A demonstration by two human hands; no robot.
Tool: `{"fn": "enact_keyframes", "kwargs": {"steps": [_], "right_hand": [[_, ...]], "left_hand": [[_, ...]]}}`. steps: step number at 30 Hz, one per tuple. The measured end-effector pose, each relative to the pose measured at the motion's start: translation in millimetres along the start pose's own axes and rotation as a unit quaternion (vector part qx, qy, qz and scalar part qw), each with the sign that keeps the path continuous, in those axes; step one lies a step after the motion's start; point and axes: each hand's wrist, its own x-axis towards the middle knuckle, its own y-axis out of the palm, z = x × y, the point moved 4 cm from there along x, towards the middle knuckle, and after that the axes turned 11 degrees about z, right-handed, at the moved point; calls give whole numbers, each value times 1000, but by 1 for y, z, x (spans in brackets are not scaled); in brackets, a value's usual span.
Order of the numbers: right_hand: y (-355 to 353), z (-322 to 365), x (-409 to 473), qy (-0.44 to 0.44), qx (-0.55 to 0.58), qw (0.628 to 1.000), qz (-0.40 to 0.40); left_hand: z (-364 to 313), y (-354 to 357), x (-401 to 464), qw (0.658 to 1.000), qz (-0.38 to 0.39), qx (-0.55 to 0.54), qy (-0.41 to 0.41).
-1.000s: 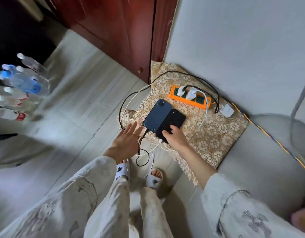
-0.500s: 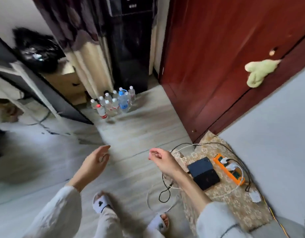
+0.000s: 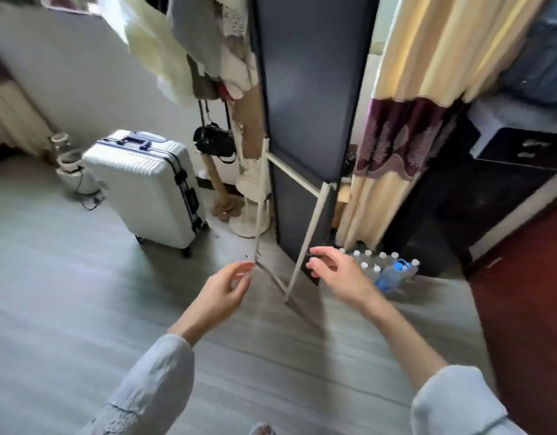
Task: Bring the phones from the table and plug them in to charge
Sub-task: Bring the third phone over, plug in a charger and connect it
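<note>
Both hands are raised in front of the body over the grey floor [image 3: 67, 293], and both are empty. The left hand [image 3: 222, 293] has its fingers loosely spread and slightly curled; the right hand [image 3: 340, 274] is likewise relaxed, fingers apart and bent. Pale sleeves cover both forearms.

No phones are in view, so their direction and long axis cannot be told.

Ahead stands a dark panel on a pale frame [image 3: 305, 120]. To its left is a white suitcase [image 3: 145, 186] standing upright on wheels, near a black bag [image 3: 214, 141] hanging among clothes. Just right of the right hand, a cluster of water bottles [image 3: 387, 268] stands on the floor below a cream and maroon curtain [image 3: 406, 120]. No writing or brand is legible; the picture is blurred.
</note>
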Motion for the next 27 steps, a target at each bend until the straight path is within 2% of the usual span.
{"fn": "enact_keyframes", "kwargs": {"steps": [6, 14, 27], "right_hand": [[101, 120, 92, -103, -42, 986, 125], [262, 257, 208, -219, -78, 932, 280], [513, 464, 378, -294, -72, 861, 409]], "left_hand": [[67, -138, -30, 988, -139, -44, -52], [162, -294, -75, 942, -303, -32, -141], [322, -535, -112, 857, -447, -48, -252]]}}
